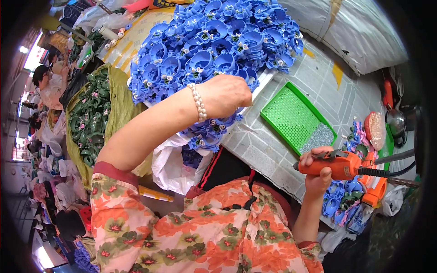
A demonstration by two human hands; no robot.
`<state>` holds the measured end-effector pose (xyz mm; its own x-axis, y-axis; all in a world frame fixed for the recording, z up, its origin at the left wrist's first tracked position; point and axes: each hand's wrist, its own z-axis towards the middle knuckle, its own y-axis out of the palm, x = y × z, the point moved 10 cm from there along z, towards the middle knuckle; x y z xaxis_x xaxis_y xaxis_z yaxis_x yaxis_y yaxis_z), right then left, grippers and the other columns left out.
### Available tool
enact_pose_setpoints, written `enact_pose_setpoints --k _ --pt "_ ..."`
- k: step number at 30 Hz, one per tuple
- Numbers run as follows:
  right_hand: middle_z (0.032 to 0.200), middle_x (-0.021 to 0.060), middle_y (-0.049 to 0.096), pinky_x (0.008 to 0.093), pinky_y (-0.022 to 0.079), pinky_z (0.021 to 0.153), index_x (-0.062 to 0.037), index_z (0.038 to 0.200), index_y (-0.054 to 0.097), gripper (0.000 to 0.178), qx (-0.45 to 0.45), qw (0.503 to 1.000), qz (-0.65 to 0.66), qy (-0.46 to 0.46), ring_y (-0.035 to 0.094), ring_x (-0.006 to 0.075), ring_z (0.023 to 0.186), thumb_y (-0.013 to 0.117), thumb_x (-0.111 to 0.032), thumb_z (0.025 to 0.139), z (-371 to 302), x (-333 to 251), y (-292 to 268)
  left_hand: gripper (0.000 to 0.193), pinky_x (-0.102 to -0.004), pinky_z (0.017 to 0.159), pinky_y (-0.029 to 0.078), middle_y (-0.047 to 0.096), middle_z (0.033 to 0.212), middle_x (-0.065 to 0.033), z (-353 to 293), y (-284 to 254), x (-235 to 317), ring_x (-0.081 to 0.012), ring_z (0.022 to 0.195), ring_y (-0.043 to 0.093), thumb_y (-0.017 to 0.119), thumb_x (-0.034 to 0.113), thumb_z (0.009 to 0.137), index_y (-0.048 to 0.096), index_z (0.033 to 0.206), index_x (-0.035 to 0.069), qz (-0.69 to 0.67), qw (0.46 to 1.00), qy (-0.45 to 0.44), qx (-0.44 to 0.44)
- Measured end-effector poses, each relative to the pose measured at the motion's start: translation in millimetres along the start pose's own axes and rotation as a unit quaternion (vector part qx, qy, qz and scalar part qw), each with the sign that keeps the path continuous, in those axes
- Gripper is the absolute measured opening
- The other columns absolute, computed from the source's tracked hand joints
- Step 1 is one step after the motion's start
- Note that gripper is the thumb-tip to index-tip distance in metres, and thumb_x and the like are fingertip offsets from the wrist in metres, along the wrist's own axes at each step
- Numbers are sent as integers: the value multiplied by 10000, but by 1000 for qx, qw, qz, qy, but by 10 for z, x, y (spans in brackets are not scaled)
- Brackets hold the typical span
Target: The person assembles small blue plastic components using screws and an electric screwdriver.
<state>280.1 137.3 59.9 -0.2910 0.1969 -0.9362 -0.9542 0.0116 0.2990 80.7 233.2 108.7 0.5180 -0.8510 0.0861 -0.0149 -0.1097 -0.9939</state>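
Right hand [317,181], at four o'clock, wraps its fingers round an orange power tool [339,164] whose tip points toward nine; the left hand [223,93], at twelve, is bent with its knuckles up over the near edge of the blue plastic pieces [200,59], its fingertips hidden, so I cannot tell what it grips, if anything. That blue heap fills the worktop [259,141] from eleven to one o'clock, and many pieces carry small white and green parts, so some fitting looks done. What is left is harder to judge: finished and unfinished pieces cannot be told apart, and silvery bits [318,136] lie loose in the four-o'clock end of the green tray [282,97], between two and three. Printed characters show on a yellow packet [170,3] near eleven; the tool bears a small label [347,172] too tiny to read.
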Motion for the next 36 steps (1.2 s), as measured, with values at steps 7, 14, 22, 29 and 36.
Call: enact_pose_setpoints --k 7,14,22,29,36 --pt "705 30 534 303 460 668 -13 1002 511 691 12 999 28 12 534 148 599 720 -594 690 82 22 0 76 -386 716 483 568 752 -81 -14 -58 -40 -287 825 573 620 44 658 544 649 41 0 999 -12 -33" --pt "723 32 543 303 456 674 -13 993 519 676 14 1000 19 21 538 149 629 728 -580 690 122 31 -48 51 -363 711 473 553 762 -74 -63 -150 130 -264 821 542 586 5 640 556 667 36 -6 998 8 -60" --pt "729 34 546 305 457 677 -11 998 519 687 12 999 18 32 540 150 639 734 -581 680 140 94 -76 69 -346 717 467 528 747 -66 -98 -286 181 -254 809 531 579 10 635 553 684 50 23 999 18 -13" --pt "728 35 550 306 460 675 -9 1000 521 682 10 999 14 37 544 152 644 738 -572 680 149 116 -62 104 -412 636 458 514 709 -108 -94 -240 71 -318 720 557 586 23 688 496 737 38 -29 999 13 -23" --pt "715 35 532 327 468 698 -17 1009 500 679 -2 999 -18 31 545 167 638 679 -604 719 161 77 -57 78 -421 606 441 534 739 -147 3 -247 253 -357 714 560 581 44 775 525 822 20 -204 978 12 47"
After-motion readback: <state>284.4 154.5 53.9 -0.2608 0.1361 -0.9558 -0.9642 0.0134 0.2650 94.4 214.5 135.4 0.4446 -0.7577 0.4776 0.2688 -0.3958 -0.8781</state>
